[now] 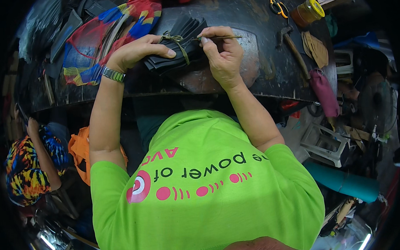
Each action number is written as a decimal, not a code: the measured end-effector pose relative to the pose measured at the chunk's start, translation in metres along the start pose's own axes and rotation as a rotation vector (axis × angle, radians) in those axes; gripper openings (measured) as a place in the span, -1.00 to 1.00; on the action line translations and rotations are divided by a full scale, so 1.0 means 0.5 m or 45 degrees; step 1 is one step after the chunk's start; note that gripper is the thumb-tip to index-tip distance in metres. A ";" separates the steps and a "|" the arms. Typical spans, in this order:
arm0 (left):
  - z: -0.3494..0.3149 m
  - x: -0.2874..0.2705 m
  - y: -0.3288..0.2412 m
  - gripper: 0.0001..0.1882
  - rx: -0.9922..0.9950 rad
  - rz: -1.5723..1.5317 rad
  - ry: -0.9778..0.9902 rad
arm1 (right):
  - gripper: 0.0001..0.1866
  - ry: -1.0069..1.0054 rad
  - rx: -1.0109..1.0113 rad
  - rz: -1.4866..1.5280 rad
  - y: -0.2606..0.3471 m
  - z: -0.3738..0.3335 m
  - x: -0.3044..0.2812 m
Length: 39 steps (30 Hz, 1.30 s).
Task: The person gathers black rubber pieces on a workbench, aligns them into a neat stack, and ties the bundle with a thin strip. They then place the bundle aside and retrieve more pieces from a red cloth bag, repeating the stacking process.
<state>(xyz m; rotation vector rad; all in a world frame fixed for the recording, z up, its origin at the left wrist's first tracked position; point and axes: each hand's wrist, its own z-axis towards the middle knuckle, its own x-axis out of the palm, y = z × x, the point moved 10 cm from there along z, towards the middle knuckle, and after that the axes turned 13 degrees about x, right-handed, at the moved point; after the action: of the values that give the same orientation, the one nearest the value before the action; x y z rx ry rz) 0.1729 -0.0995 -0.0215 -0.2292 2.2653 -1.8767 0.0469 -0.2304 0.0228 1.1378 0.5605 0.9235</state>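
Bundle [187, 27] on worktop [273, 69], left hand [138, 52] at its left side, right hand [224, 53] at its right. Mesh bag [80, 50] left of bundle. Scissors [277, 7], jar [305, 15] right of bundle, farther back; hammer [297, 56] also right.

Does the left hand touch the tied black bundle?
Touching: the head view shows the left hand with its thumb laid over the tied black bundle.
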 end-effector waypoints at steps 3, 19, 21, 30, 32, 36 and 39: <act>0.004 -0.004 0.002 -0.57 0.007 0.070 0.005 | -0.82 -0.011 0.016 -0.012 -0.004 0.000 -0.003; 0.006 0.006 0.004 -0.57 0.038 -0.034 0.043 | -0.83 -0.032 0.066 0.193 -0.014 0.002 -0.008; 0.007 0.007 0.005 -0.58 0.036 -0.052 0.055 | -0.83 -0.016 0.062 0.178 -0.010 0.001 -0.005; 0.006 0.002 0.012 -0.55 0.015 -0.063 0.015 | -0.84 -0.001 0.312 0.750 -0.033 0.030 -0.046; 0.004 0.000 0.020 -0.51 -0.032 -0.039 0.048 | -0.85 -0.029 0.278 0.779 -0.018 0.046 -0.096; 0.006 -0.010 0.033 -0.49 -0.056 -0.027 0.066 | -0.88 -0.092 0.182 0.646 0.039 0.069 -0.235; 0.008 -0.014 0.043 -0.47 -0.067 -0.057 0.058 | -0.81 -0.179 0.143 0.476 0.094 0.076 -0.358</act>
<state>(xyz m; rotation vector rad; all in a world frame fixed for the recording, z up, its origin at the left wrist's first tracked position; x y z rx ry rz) 0.1805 -0.0976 -0.0432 -0.2496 2.3610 -1.8639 -0.0331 -0.3954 0.0675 1.4267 0.2909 1.1300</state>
